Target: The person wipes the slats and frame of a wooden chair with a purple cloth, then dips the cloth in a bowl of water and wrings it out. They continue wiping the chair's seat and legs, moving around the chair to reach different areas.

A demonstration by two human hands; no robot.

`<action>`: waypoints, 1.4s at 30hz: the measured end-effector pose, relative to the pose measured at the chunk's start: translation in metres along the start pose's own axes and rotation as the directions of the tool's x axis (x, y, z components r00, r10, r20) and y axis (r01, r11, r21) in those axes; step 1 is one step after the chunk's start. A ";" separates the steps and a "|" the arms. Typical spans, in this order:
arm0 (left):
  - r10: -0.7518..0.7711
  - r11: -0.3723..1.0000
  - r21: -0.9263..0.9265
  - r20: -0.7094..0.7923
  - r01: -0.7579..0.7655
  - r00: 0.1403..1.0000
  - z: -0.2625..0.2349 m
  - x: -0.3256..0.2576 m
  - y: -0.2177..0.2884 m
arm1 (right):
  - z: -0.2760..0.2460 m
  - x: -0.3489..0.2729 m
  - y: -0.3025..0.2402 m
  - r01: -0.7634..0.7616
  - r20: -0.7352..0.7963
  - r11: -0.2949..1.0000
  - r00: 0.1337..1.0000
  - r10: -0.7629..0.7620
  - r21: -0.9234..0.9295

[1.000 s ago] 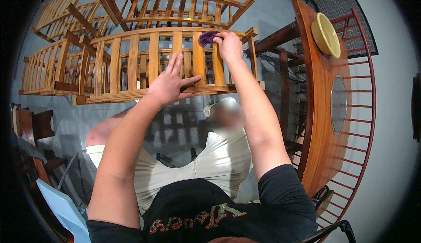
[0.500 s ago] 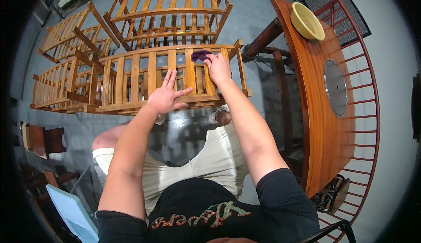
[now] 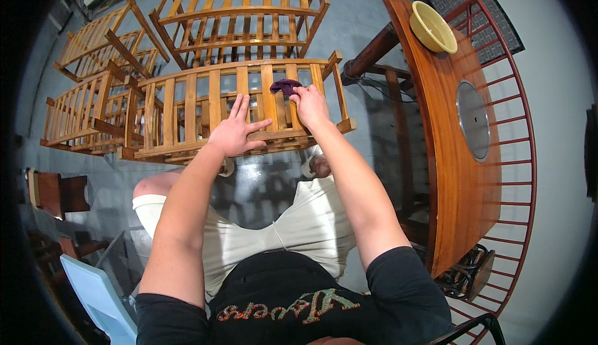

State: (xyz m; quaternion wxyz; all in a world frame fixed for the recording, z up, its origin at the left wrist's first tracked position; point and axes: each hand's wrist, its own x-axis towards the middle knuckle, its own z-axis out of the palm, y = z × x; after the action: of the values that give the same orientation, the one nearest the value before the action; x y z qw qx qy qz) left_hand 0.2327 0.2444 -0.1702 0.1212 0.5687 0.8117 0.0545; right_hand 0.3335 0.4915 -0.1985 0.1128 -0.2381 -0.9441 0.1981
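A slatted wooden rack (image 3: pixel 218 95) stands right in front of me, its slats running away from me. My right hand (image 3: pixel 309 105) is closed on a dark purple cloth (image 3: pixel 284 87) and presses it against the slats toward the right end. To its left, my left hand (image 3: pixel 237 132) rests on the near rail and slats, fingers spread, holding nothing. The underside of the right hand and part of the cloth under the fingers are hidden.
More slatted wooden racks (image 3: pixel 243 16) stand beyond and at the far left (image 3: pixel 81 108). On my right, a wooden table (image 3: pixel 458 189) carries a yellow basin (image 3: pixel 433 28) and a round metal plate (image 3: pixel 473 120). A red metal railing (image 3: pixel 531 158) runs behind it. A light blue chair (image 3: pixel 99 295) stands lower left.
My right hand and the cloth have slid slightly nearer along the slats. The left hand stays spread in nearly the same place.
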 end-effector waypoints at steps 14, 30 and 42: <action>-0.044 0.998 -0.052 0.048 0.046 0.998 -0.010 -0.002 0.003 | -0.020 -0.047 -0.006 0.073 0.029 0.997 0.997 -0.073 -0.014; 0.001 1.000 -0.021 -0.032 -0.001 0.999 0.005 0.007 -0.007 | -0.011 -0.051 -0.011 0.117 -0.059 0.983 0.990 -0.126 -0.140; 0.030 1.000 -0.005 -0.120 -0.031 0.992 0.007 0.010 -0.006 | 0.012 0.045 -0.002 0.031 -0.195 0.995 0.980 -0.050 -0.098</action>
State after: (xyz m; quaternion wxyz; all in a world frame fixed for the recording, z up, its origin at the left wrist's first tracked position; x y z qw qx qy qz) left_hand 0.2258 0.2511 -0.1799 0.0733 0.5762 0.8087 0.0930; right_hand 0.2902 0.5081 -0.2029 0.1985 -0.2424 -0.9412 0.1264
